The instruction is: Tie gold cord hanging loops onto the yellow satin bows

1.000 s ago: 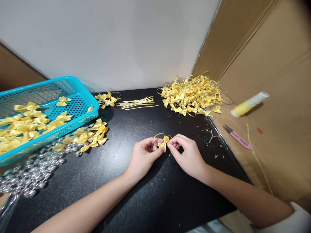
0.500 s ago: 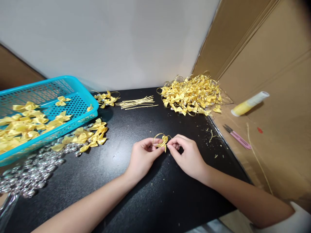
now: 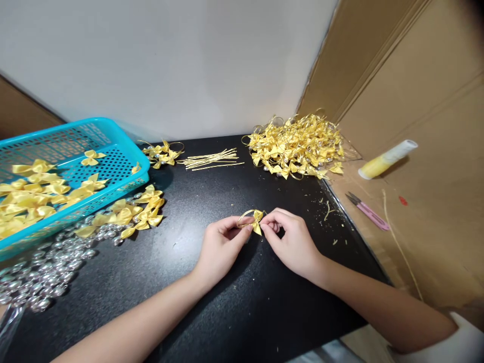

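Observation:
A small yellow ribbon bow (image 3: 257, 220) with a loop of gold wire tie (image 3: 245, 214) is held between both hands, just above the black table (image 3: 223, 312). My left hand (image 3: 226, 242) pinches the bow and loop from the left with thumb and forefinger. From the right, the closed fingertips of my right hand (image 3: 289, 236) pinch at the bow's right edge, where the tie's end comes round. The fingers hide the exact point of grip.
On the left, a blue basket (image 3: 130, 176) holds yellow bows, beside silver beads (image 3: 49, 275) and loose bows (image 3: 149, 214). Gold ties (image 3: 212, 159) lie at the back. Finished-looking bows are heaped (image 3: 298, 143) back right. Pink-handled snips (image 3: 368, 212) and a yellow-white tube (image 3: 387, 160) lie right.
The bow has turned in my fingers, showing its front more fully, and the wire loop sits flatter. Both hands stay nearly in place; the view has shifted slightly.

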`<state>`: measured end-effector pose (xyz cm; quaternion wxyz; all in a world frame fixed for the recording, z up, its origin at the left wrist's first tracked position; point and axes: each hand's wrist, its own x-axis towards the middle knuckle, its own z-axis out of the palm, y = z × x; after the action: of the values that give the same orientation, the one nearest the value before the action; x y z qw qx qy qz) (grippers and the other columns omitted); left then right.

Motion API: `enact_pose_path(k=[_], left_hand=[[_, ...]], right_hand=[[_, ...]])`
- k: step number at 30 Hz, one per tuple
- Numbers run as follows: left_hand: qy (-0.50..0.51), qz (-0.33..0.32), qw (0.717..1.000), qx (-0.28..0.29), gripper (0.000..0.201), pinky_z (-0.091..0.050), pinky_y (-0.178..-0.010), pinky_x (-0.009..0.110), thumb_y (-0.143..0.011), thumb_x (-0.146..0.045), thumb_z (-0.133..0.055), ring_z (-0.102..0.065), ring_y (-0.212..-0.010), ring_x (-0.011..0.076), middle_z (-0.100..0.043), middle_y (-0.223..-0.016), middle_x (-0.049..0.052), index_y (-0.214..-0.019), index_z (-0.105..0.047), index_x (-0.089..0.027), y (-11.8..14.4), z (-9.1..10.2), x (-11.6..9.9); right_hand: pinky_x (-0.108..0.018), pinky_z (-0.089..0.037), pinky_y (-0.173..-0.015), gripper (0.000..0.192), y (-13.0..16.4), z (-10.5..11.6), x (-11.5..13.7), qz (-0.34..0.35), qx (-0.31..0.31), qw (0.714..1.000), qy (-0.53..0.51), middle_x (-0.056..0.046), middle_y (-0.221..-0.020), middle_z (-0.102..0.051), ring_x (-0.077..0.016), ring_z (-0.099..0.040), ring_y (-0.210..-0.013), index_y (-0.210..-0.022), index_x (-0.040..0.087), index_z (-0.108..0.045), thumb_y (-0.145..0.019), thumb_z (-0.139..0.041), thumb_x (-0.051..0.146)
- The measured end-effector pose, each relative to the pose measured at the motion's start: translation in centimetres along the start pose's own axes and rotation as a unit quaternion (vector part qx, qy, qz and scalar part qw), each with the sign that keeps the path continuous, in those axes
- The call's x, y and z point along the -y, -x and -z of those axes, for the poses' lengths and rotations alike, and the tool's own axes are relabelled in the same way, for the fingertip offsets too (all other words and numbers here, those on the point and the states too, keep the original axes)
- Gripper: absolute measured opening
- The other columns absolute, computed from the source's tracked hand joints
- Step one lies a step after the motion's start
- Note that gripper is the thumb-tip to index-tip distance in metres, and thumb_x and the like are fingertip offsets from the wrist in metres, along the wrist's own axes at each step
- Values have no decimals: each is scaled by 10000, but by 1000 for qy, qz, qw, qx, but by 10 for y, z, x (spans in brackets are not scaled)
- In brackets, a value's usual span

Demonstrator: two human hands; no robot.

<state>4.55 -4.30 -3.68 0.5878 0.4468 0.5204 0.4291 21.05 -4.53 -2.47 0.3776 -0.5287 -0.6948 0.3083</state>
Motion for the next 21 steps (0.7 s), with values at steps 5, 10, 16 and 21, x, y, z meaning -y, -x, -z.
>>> enact_pose_path(k=[5,10,16,21], left_hand=[[40,15,999,6,181,-556,-855,318,-683,-234,-788,-722,-846,196,-786,-909,60,-851,-768,-169,-2,-1,1],[61,44,997,-13,206,-569,-807,290,-624,-221,-829,-723,-765,173,-789,-847,52,-808,-763,-155,-2,-1,-3],[62,45,997,-15,211,-566,-774,256,-612,-214,-834,-720,-756,159,-790,-843,50,-798,-759,-151,-1,0,-3],[68,37,997,-4,203,-563,-772,245,-635,-218,-827,-718,-761,150,-789,-850,43,-817,-759,-160,-3,0,-1]], right_hand=[[-242,-431,-558,168,0,-1,0,-8,-6,1000,-3,-3,-657,-563,-118,-520,-581,-707,184,-612,-833,-539,101],[-249,-429,-563,166,0,-2,1,-14,-8,1000,-7,-5,-663,-571,-123,-525,-587,-708,186,-619,-824,-543,95],[-254,-425,-573,153,0,-2,-2,-40,4,998,-37,-10,-675,-575,-122,-518,-596,-703,178,-619,-821,-545,115],[-279,-468,-636,90,-1,-6,-9,-116,33,982,-147,-25,-743,-617,-142,-570,-660,-738,181,-603,-814,-567,214]])
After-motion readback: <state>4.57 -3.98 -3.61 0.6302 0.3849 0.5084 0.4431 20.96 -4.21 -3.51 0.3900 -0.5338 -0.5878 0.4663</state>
